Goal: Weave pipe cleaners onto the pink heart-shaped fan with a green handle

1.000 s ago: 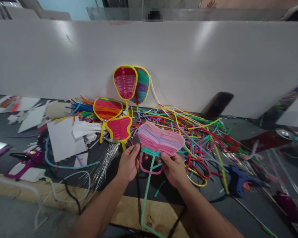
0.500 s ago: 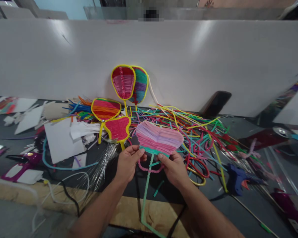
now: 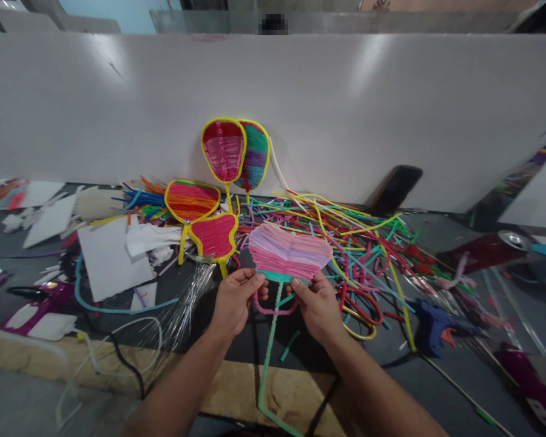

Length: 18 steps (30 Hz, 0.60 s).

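Both of my hands hold a pink and lilac heart-shaped fan made of wound pipe cleaners. My left hand pinches its lower left edge. My right hand pinches its lower right edge, where a teal strip runs along the bottom. A long teal pipe cleaner stem hangs down from the heart between my wrists, with a pink loop beside it. The heart is held just above the dark table.
Several finished fans with yellow rims lean on the white board or lie nearby. A heap of loose coloured pipe cleaners spreads right. A blue glue gun, white paper pieces, purple scissors and a dark phone lie around.
The view has drifted slightly left. My hands and the heart fan have hardly moved; my fingers have shifted a little along its lower edge.
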Motion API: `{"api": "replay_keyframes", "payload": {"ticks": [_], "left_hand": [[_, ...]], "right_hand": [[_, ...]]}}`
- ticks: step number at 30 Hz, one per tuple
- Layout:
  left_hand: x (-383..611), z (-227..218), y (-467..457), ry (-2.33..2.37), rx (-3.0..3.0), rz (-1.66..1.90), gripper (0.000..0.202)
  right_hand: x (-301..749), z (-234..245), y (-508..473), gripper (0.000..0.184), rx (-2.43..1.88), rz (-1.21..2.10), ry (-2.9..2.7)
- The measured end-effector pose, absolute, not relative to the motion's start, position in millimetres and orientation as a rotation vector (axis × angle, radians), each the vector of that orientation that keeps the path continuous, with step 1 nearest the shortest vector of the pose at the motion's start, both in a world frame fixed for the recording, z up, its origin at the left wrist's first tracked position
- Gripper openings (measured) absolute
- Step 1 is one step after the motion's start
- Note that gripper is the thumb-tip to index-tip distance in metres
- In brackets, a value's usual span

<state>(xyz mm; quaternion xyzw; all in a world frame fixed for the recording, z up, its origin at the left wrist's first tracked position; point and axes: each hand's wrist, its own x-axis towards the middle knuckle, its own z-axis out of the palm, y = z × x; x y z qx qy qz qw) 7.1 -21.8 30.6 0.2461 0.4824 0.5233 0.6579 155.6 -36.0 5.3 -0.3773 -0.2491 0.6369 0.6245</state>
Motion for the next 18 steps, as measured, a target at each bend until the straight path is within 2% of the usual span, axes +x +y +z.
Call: {"api": "replay_keyframes", "payload": {"ticks": [6,18], "left_hand": [[9.4,29.5,-24.6,1.058,0.563,1.150,0.027],[14.0,30.6,-27.5,1.076,0.553,1.143,0.028]], "right_hand": [[153.8,14.2,-39.2,0.030,-0.794,1.701,-0.445],[155.8,9.2,-37.1,0.030,-0.850,1.610,-0.520]]}}
